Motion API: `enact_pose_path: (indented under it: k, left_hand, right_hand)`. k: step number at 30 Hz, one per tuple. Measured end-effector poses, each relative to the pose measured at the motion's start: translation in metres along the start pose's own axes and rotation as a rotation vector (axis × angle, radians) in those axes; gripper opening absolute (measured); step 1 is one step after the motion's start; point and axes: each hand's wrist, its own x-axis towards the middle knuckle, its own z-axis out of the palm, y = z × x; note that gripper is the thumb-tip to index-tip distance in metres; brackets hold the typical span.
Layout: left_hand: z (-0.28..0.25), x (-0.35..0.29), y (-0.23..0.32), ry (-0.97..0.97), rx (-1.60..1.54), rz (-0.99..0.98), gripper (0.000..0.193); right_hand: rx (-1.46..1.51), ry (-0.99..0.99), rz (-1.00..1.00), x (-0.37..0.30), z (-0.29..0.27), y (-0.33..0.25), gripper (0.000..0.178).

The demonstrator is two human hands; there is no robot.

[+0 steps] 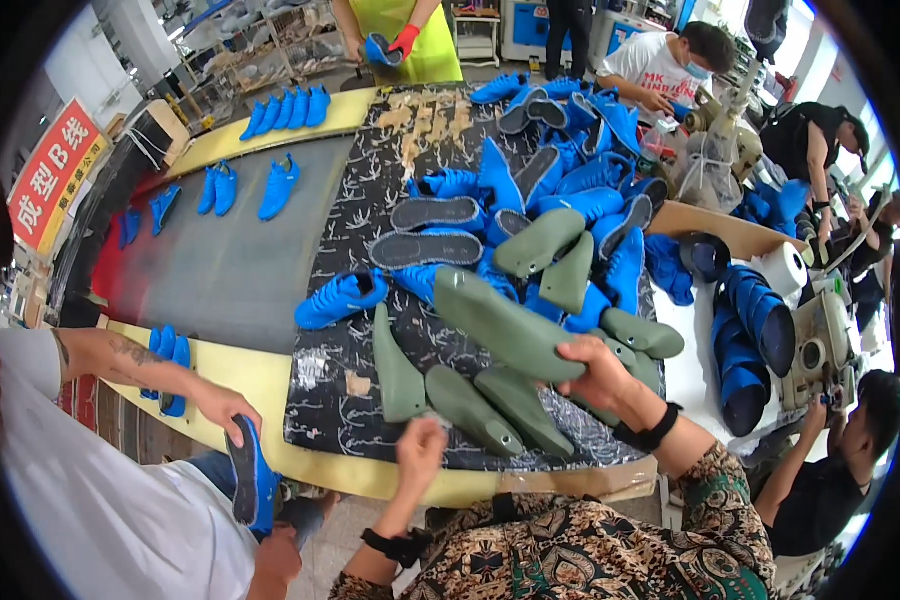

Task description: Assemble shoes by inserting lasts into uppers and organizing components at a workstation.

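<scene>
The right hand (pixel 602 372) is clamping its fingers around one end of a green shoe form (pixel 500 325), which is stretching away to their left; gripping firmly and lifting clear of the pile would likely avoid knocks. The left hand (pixel 420 455) is curling its fingers together, nothing visibly held. Just beyond these fingers, loose green forms (pixel 470 410) are lying on a black, white-streaked tabletop (pixel 315 405). Farther out, blue shoes (pixel 340 300) are heaping up; beyond, a grey belt (pixel 245 250) is carrying more, and a yellow-aproned worker (pixel 432 50) is standing.
</scene>
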Motion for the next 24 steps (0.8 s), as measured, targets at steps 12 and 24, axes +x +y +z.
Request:
enact_pose_path:
  k: [12,24]
  left_hand:
    - [0.061,0.023,0.052,-0.27,0.699,0.396,0.05]
    - [0.069,-0.005,0.025,-0.212,0.853,0.574,0.034]
  right_hand:
    - [-0.058,-0.059,-0.268,0.233,0.044,-0.124,0.041]
    - [-1.553,0.021,-0.06,-0.044,-0.036,0.084,0.048]
